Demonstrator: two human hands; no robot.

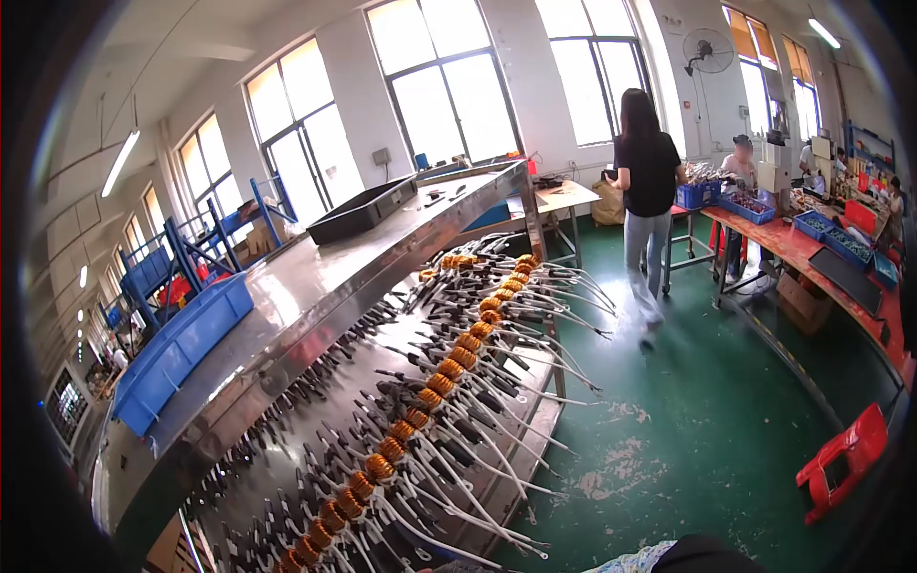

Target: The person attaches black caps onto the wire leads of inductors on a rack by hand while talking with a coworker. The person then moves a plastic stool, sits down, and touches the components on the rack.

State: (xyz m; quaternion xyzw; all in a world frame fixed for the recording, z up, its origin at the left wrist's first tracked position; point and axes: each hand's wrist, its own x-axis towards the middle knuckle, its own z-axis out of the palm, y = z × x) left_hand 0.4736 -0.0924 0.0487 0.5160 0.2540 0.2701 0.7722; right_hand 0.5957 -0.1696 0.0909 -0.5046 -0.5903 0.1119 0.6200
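Note:
Neither my left hand nor my right hand shows in the head view. At the bottom edge there is a bit of patterned cloth [630, 560] beside something dark. Closest in front of me is a metal shelf rack, its lower level covered with wired parts. A long row of copper-wound coils [440, 384] runs along that level, with white leads [487, 449] hanging over the side toward the floor. Many black-sleeved leads [287, 420] lie behind the row.
On the upper metal shelf [315, 286] stand a black tray [358, 212] and a blue bin [181, 353]. A person in a black top [650, 181] stands beyond. At right are a red-topped workbench [793, 250] with blue bins, seated people and a red stool [842, 463] on the green floor.

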